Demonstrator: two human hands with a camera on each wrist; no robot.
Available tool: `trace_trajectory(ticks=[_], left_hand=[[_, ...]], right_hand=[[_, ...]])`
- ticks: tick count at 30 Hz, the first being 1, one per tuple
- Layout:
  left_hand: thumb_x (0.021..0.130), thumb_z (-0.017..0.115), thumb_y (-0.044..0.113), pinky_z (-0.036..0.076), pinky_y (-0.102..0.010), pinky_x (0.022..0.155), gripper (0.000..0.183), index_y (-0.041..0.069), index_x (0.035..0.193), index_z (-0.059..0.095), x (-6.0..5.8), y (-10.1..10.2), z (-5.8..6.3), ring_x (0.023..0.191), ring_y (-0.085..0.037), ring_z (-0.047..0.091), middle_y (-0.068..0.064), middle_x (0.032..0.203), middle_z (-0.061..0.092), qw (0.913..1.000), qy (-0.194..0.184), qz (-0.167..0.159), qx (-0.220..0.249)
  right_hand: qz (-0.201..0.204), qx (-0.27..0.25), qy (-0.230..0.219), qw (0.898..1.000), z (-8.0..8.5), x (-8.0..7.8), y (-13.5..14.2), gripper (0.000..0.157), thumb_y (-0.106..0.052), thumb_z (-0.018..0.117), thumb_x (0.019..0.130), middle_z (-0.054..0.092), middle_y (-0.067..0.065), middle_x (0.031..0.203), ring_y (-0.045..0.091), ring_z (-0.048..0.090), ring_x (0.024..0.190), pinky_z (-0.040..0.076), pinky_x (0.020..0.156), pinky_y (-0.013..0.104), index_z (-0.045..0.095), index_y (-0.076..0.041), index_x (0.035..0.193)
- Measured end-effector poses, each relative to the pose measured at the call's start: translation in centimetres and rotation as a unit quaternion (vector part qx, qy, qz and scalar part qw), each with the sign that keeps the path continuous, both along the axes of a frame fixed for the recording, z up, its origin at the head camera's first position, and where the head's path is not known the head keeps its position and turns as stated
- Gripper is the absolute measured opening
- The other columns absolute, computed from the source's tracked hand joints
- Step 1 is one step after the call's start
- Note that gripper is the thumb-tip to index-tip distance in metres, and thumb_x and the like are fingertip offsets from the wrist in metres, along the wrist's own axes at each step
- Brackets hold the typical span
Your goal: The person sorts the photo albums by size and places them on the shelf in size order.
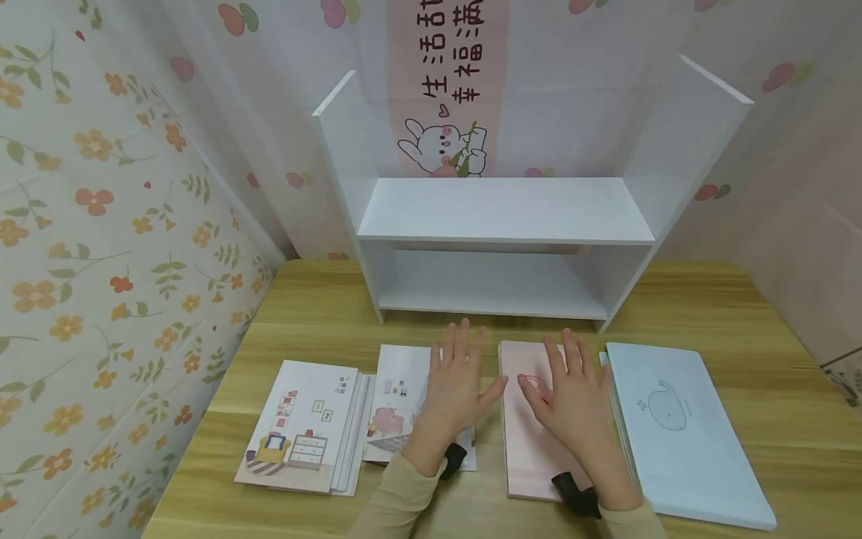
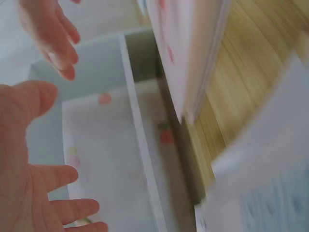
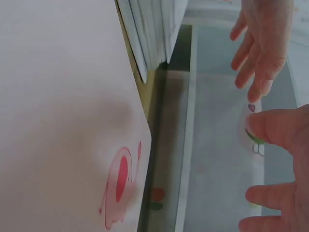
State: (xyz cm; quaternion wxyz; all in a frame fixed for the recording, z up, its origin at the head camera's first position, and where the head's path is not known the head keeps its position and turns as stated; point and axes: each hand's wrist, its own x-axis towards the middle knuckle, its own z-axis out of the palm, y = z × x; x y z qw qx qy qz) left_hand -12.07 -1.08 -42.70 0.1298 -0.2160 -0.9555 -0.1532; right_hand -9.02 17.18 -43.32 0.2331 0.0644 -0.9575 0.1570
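My left hand (image 1: 453,393) hovers with spread fingers over a white book (image 1: 393,389) that has a pink cartoon print, hiding part of its cover. To its right, my right hand (image 1: 578,408) is held over a pink book (image 1: 532,460), fingers straight and thumb turned inward. Neither hand holds anything. Both wrist views show the two palms facing each other with bare space between them. On the pink cover, the red line drawing (image 3: 120,186) is plain in the right wrist view.
A white two-tier shelf (image 1: 505,209) with tall side panels stands behind the books. Far left lies a stack of white books (image 1: 296,427) with a room drawing on top. Light blue books (image 1: 700,449) with a whale lie at the right. Patterned curtains (image 1: 101,224) surround the wooden table (image 1: 747,329).
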Motion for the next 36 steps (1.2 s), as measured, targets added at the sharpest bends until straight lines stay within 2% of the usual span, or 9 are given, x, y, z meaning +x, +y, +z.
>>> trace_trajectory(ticks=[7, 12, 15, 18, 22, 25, 27, 32, 36], left_hand=[[0.088, 0.056, 0.049, 0.030, -0.056, 0.104, 0.070, 0.008, 0.141, 0.038, 0.0, 2.1, 0.6, 0.134, -0.037, 0.030, -0.020, 0.146, 0.033, 0.9982, -0.019, -0.046, 0.033], [0.088, 0.056, 0.046, 0.032, -0.056, 0.102, 0.068, 0.004, 0.140, 0.040, 0.1, 3.3, 1.0, 0.132, -0.037, 0.034, -0.021, 0.144, 0.035, 0.9931, -0.051, -0.086, 0.061], [0.089, 0.057, 0.042, 0.033, -0.056, 0.103, 0.066, 0.002, 0.139, 0.040, 0.1, 4.1, 1.1, 0.130, -0.038, 0.036, -0.022, 0.143, 0.037, 0.9859, -0.082, -0.109, 0.097], [0.091, 0.055, 0.039, 0.033, -0.051, 0.104, 0.065, 0.000, 0.140, 0.039, 0.3, 4.9, 1.1, 0.130, -0.035, 0.037, -0.021, 0.142, 0.039, 0.9758, -0.116, -0.126, 0.136], [0.092, 0.053, 0.035, 0.032, -0.039, 0.107, 0.063, -0.001, 0.141, 0.036, 0.6, 5.9, 1.2, 0.133, -0.028, 0.034, -0.017, 0.143, 0.039, 0.9518, -0.181, -0.151, 0.197], [0.093, 0.053, 0.033, 0.029, -0.036, 0.109, 0.062, -0.001, 0.142, 0.034, 0.8, 6.8, 1.4, 0.135, -0.025, 0.032, -0.014, 0.145, 0.037, 0.9271, -0.240, -0.163, 0.237], [0.094, 0.052, 0.034, 0.027, -0.039, 0.110, 0.062, 0.001, 0.143, 0.034, 1.1, 7.4, 1.5, 0.135, -0.023, 0.031, -0.012, 0.146, 0.036, 0.9100, -0.279, -0.163, 0.260], [0.093, 0.054, 0.034, 0.033, -0.035, 0.106, 0.060, 0.005, 0.143, 0.036, 1.7, 9.2, 1.5, 0.132, -0.020, 0.036, -0.006, 0.144, 0.040, 0.8669, -0.364, -0.138, 0.311], [0.092, 0.056, 0.034, 0.041, -0.031, 0.098, 0.056, 0.009, 0.140, 0.042, 2.2, 10.6, 1.4, 0.125, -0.021, 0.045, -0.004, 0.140, 0.046, 0.8267, -0.425, -0.105, 0.353]], right_hand=[[-0.010, -0.019, 0.028, 0.999, 1.0, 0.2, 2.0, 0.071, -0.027, 0.076, 0.069, 0.048, 0.030, 0.127, 0.051, 0.046, 0.111, 0.039, 0.083, 0.069, 0.049, 0.006, 0.126], [-0.025, -0.040, 0.030, 0.998, 1.2, 0.4, 3.6, 0.068, -0.020, 0.077, 0.069, 0.051, 0.032, 0.122, 0.052, 0.048, 0.107, 0.042, 0.078, 0.066, 0.050, 0.008, 0.125], [-0.041, -0.055, 0.014, 0.998, 1.3, 0.6, 4.5, 0.066, -0.019, 0.077, 0.071, 0.050, 0.033, 0.123, 0.052, 0.047, 0.108, 0.043, 0.077, 0.066, 0.050, 0.008, 0.124], [-0.057, -0.075, 0.000, 0.996, 1.5, 1.0, 5.3, 0.063, -0.019, 0.076, 0.073, 0.050, 0.032, 0.124, 0.052, 0.047, 0.108, 0.043, 0.074, 0.067, 0.050, 0.007, 0.124], [-0.072, -0.100, -0.012, 0.992, 1.6, 1.5, 6.6, 0.059, -0.016, 0.074, 0.076, 0.050, 0.033, 0.123, 0.053, 0.047, 0.107, 0.043, 0.071, 0.069, 0.050, 0.007, 0.125], [-0.085, -0.105, -0.021, 0.991, 1.6, 1.8, 7.7, 0.059, -0.014, 0.073, 0.077, 0.050, 0.035, 0.122, 0.054, 0.046, 0.107, 0.042, 0.070, 0.069, 0.049, 0.009, 0.125], [-0.094, -0.109, -0.026, 0.989, 1.6, 2.0, 8.4, 0.057, -0.014, 0.072, 0.078, 0.050, 0.036, 0.121, 0.055, 0.046, 0.106, 0.042, 0.070, 0.070, 0.049, 0.011, 0.124], [-0.111, -0.118, -0.051, 0.986, 1.7, 2.6, 10.0, 0.054, -0.013, 0.070, 0.080, 0.050, 0.038, 0.119, 0.056, 0.046, 0.105, 0.041, 0.075, 0.069, 0.049, 0.014, 0.122], [-0.115, -0.127, -0.078, 0.982, 1.5, 3.1, 11.5, 0.055, -0.014, 0.068, 0.083, 0.048, 0.041, 0.119, 0.057, 0.045, 0.107, 0.040, 0.079, 0.068, 0.047, 0.017, 0.123]])
